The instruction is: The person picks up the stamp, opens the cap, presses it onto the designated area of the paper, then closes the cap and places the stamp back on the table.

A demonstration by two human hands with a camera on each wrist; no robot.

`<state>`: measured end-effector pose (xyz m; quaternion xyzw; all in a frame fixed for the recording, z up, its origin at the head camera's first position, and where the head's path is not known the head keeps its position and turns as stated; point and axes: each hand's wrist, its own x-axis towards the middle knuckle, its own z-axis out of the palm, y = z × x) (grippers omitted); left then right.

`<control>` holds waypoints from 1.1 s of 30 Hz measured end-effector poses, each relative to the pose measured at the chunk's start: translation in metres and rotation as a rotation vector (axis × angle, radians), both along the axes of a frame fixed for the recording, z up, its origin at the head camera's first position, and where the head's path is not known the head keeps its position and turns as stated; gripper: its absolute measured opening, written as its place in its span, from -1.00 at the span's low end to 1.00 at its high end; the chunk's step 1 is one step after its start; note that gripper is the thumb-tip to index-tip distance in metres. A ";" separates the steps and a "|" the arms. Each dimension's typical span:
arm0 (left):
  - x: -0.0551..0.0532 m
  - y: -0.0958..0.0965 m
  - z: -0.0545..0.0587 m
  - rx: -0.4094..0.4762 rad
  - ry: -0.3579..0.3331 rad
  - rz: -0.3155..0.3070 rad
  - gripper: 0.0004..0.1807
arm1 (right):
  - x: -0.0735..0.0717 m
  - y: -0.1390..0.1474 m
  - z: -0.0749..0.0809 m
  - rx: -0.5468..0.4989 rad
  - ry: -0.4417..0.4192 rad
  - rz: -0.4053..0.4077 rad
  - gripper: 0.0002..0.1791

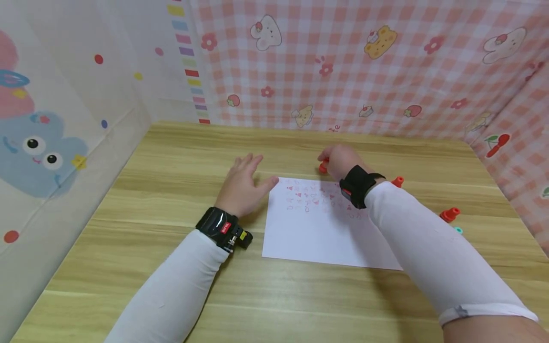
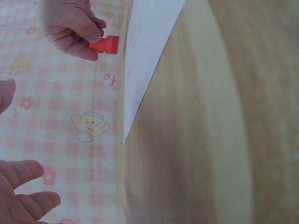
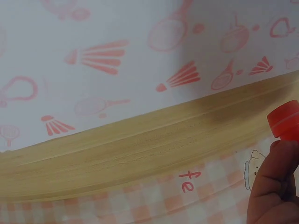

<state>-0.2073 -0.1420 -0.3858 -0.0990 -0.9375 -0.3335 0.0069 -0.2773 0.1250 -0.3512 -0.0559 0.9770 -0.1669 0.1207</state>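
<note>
Sleeves point(image 1: 167, 290): white, reaching up from the bottom edge of the head view to black wrist straps point(image 1: 359, 186).
Tabletop point(image 1: 128, 228): wood-grained, spread across the bottom and middle of the frame.
Paper point(image 1: 309, 238): a white sheet lying flat at the centre, its right part partly covered by the right sleeve.
Unprinted part: the visible lower portion of the sheet bears no marks, so the stamping looks only partway over it; whether that space is meant to be filled cannot be told.
Teal piece point(image 1: 458, 230): right of centre, mostly hidden by the sleeve.
Lying stamp point(image 1: 450, 215): red, on the table at the right.
Left hand point(image 1: 242, 190): open and holding nothing, fingers extended, thumb spread toward the paper's upper left corner; contact there is unclear.
Done prints: loose red rows over the upper part of the sheet; the right wrist view shows shuttlecocks point(image 3: 180, 79) and rackets point(image 3: 169, 35), some strong, some pale.
Second stamp point(image 1: 398, 181): red, just beyond the right forearm, partly hidden.
Right hand point(image 1: 343, 162): fingers curled, pinching a red stamp.
Held stamp point(image 2: 105, 45): beyond the sheet's upper edge, off the paper.
Backdrop point(image 1: 291, 62): pink checked cloth across the top.
</note>
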 end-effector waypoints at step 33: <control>-0.002 0.001 -0.004 0.041 -0.057 0.033 -0.10 | 0.003 0.037 0.020 0.014 -0.067 0.054 -0.46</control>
